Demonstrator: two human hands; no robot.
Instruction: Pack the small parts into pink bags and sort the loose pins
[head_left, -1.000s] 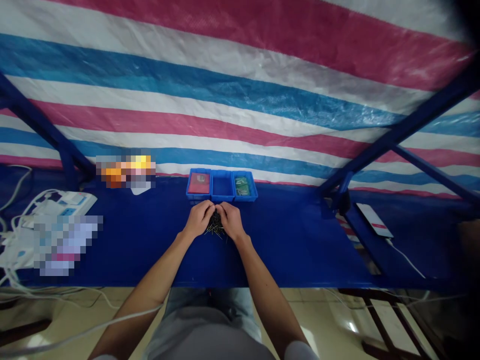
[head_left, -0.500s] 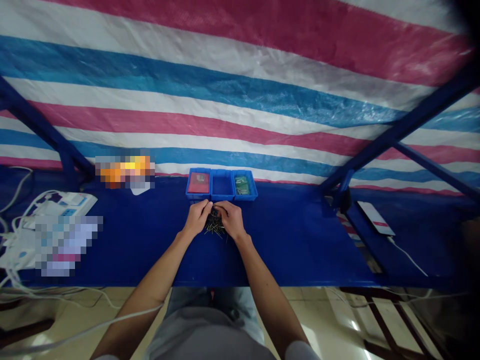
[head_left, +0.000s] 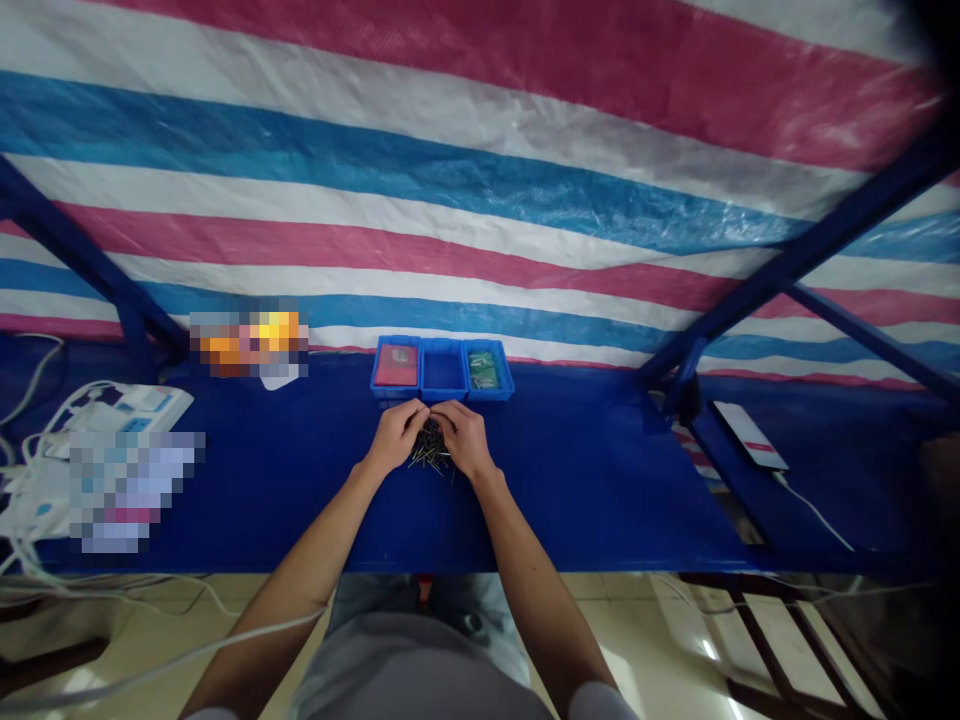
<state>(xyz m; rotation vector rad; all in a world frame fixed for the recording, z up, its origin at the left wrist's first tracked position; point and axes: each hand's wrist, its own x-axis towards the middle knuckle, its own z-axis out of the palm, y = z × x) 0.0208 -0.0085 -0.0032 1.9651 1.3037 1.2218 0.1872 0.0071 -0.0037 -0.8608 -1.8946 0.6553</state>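
Observation:
A loose pile of thin dark pins (head_left: 429, 452) lies on the blue tabletop (head_left: 577, 490), just below a blue three-compartment parts bin (head_left: 443, 369). My left hand (head_left: 394, 436) curls over the pile's left side, and my right hand (head_left: 462, 438) curls over its right side. Their fingertips nearly meet above the pins and hide the pile's upper part. A red item fills the bin's left compartment, green pieces lie in the right one, and the middle one shows only its blue floor.
A white power strip (head_left: 127, 408) with tangled white cables sits at the left, beside blurred objects. A phone (head_left: 750, 435) with a white cable lies at the right. Blue steel frame bars and a striped tarpaulin stand behind the table.
My hands have drawn slightly down from the bin and closed in over the pile, with fingertips nearer together than half a second ago. The pins show a little more below them.

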